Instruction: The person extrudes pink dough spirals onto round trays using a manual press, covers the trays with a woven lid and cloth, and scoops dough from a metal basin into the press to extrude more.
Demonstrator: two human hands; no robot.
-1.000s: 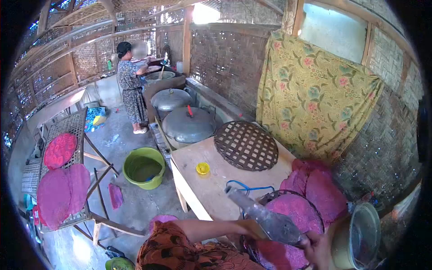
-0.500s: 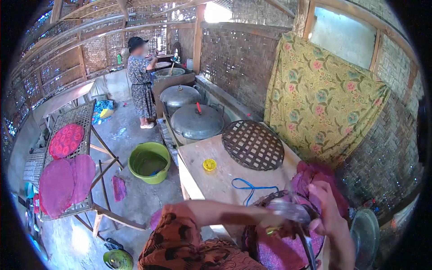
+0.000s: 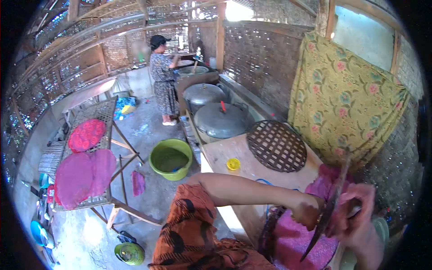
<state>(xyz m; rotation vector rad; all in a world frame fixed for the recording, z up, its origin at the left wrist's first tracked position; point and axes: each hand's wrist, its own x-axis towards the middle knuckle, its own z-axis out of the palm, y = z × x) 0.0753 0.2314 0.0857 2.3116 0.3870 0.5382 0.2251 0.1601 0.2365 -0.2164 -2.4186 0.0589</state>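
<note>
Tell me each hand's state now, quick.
Left hand: curled at a long, thin, dark curved object; grip unclear.
Right hand: blurred, fingers curled; hold unclear.

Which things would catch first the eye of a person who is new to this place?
Probably the yellow flowered cloth, hanging at the upper right, comes first. Next may be the pink sheets on the woven rack at the left, and the green basin left of centre. At the lower right, a long dark tool slants between the left hand and the blurred right hand.
</note>
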